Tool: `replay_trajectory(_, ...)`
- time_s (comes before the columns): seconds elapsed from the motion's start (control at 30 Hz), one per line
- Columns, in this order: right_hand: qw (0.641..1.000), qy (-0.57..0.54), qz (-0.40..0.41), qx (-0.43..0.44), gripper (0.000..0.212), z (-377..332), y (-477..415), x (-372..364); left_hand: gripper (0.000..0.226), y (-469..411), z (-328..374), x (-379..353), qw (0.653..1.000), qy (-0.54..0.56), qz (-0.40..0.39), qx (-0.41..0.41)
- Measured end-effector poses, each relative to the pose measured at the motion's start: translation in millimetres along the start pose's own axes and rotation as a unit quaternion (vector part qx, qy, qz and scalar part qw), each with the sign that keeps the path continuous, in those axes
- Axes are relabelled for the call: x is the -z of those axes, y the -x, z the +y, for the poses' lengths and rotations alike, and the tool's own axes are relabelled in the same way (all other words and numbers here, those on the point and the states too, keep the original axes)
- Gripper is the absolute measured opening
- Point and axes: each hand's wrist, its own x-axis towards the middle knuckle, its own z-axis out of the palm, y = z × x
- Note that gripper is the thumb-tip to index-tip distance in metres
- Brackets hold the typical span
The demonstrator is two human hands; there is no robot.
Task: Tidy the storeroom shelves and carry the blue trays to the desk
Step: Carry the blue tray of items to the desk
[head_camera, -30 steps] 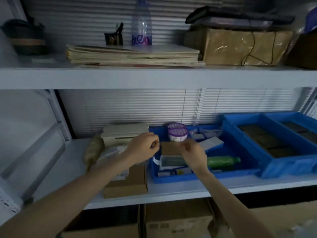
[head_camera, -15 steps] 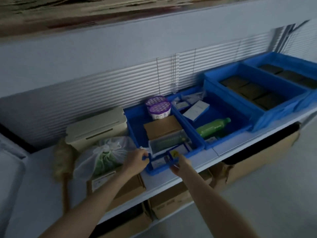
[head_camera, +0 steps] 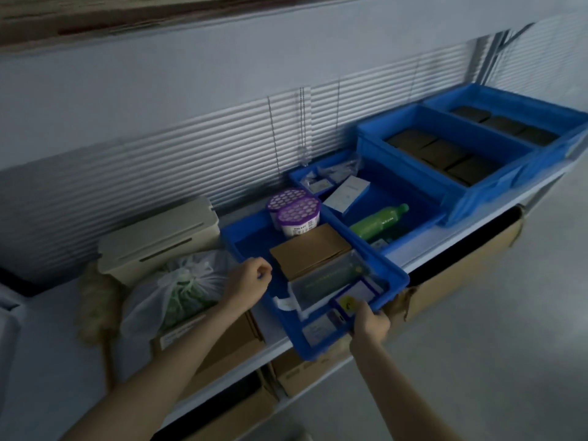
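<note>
Four blue trays sat on the white shelf [head_camera: 47, 316], and we saw no word anywhere that we could read. The far right tray [head_camera: 525, 100] and the deep tray [head_camera: 397, 154] beside it held flat dark slabs [head_camera: 439, 154] with no marking we could see. Next came the bottle tray [head_camera: 394, 194], with a green bottle [head_camera: 378, 221] lying on its side and a white carton [head_camera: 346, 194] whose faint print was too small to tell.

The nearest tray [head_camera: 251, 246] stood skewed, its front corner jutting past the shelf edge. In it lay a brown cardboard box [head_camera: 310, 249], a clear case [head_camera: 331, 276], two purple-lidded tubs [head_camera: 297, 214] with blurred dark lettering, and a yellow sticker [head_camera: 348, 303] bearing one unreadable mark.

Our left grip [head_camera: 248, 281] was curled over that tray's left rim, arm reaching in from below. Our right grip [head_camera: 370, 323] clamped the front rim near the jutting corner, fingertips hidden under it.

To the left, a cream case [head_camera: 159, 240] and a knotted plastic bag [head_camera: 181, 288] covered most of a labelled carton [head_camera: 229, 345]; its label was blurred.
</note>
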Motion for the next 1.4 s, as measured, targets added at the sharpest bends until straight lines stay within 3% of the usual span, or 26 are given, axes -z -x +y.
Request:
replay_trajectory(0.23,0.994,-0.025,0.104,-0.003,0.014,24.2,12.8,105.8,0.009,17.7,38.5,-38.3,0.999,-0.03,-0.004,-0.034)
replay_trajectory(0.43,0.991,-0.025,0.133,-0.025,0.011,38.1,4.2,115.9,0.03,-31.9,41.7,-30.7,0.995,-0.1,-0.014,0.002)
replay_trajectory(0.57,0.986,0.0,0.165,-0.021,0.014,45.5,-7.6,111.3,0.045,-91.4,26.9,-22.8,0.986,-0.128,-0.086,0.064)
replay_trajectory(0.73,0.983,0.006,0.183,0.007,0.016,51.6,-14.9,111.0,0.041,-147.2,-2.7,-48.5,0.982,-0.039,-0.132,0.127)
replay_trajectory(0.87,0.986,0.004,0.163,0.019,0.009,43.9,-13.7,119.8,0.031,-161.7,-13.1,-54.8,0.982,0.003,-0.136,0.129)
replay_trajectory(1.1,0.991,0.037,0.127,0.033,0.004,9.4,9.0,214.3,0.029,-97.2,25.7,-46.2,0.976,0.077,-0.172,0.107)
replay_trajectory(1.2,0.988,0.042,0.141,0.049,0.004,9.3,29.8,284.3,0.014,-42.3,61.9,-56.8,0.971,0.114,-0.182,0.103)
replay_trajectory(1.4,0.976,0.02,0.2,0.085,0.008,39.9,87.5,458.7,0.037,75.3,177.7,-120.4,0.947,0.21,-0.225,0.09)
